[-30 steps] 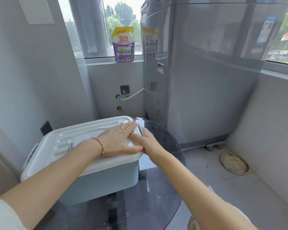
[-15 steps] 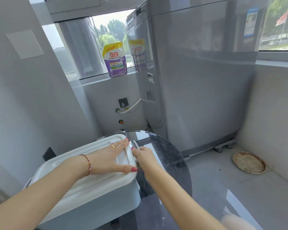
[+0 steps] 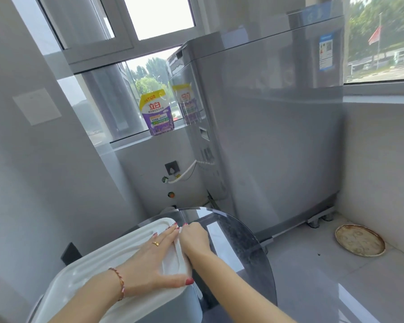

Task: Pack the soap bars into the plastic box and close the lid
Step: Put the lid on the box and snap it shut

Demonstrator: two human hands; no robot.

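A pale plastic box with a white lid sits on a round dark glass table at the lower left. The lid lies flat on the box. My left hand, with a ring and a braided bracelet, presses flat on the lid near its right edge, fingers spread. My right hand curls over the lid's right edge, fingertips at the latch. No soap bars are visible; the inside of the box is hidden.
A tall grey washing machine stands behind the table. A purple detergent pouch stands on the window ledge. A round rusty drain cover lies on the floor at the right. Walls close in on the left.
The camera has tilted upward, so the box and hands sit lower in view. Both hands stay on the lid's right end; the right hand has closed tighter over the edge.
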